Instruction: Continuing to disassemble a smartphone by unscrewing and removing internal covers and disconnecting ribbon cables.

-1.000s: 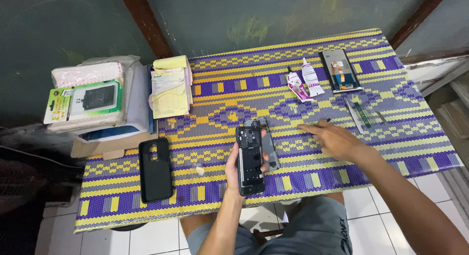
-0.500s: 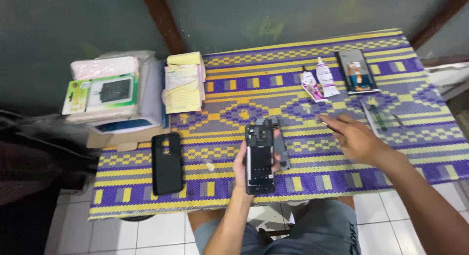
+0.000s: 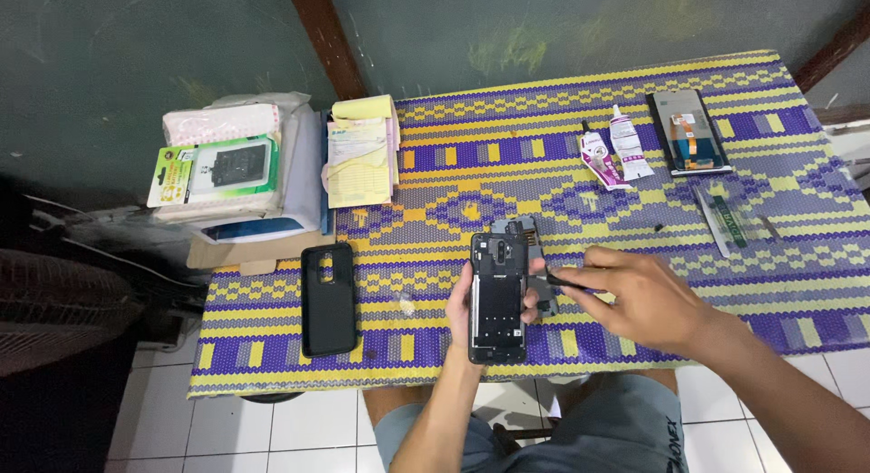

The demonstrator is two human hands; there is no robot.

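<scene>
My left hand (image 3: 464,303) grips an opened black phone body (image 3: 497,298), held upright over a table with a purple and yellow woven mat (image 3: 435,178). My right hand (image 3: 639,296) is just to its right, fingers pinched on a thin dark tool (image 3: 566,275) whose tip points at the phone's right edge. Behind the phone lies a grey phone part (image 3: 539,246) on the mat.
A black phone back cover (image 3: 328,298) lies at the left. A stack of boxes and packets (image 3: 231,169) and a yellow paper pad (image 3: 361,151) sit at the far left. Two glue tubes (image 3: 614,151), a phone screen (image 3: 689,131) and thin tools (image 3: 725,217) lie at the back right.
My right hand has moved left, from the tools on the mat to beside the phone, now pinching a thin tool. The left hand keeps holding the phone.
</scene>
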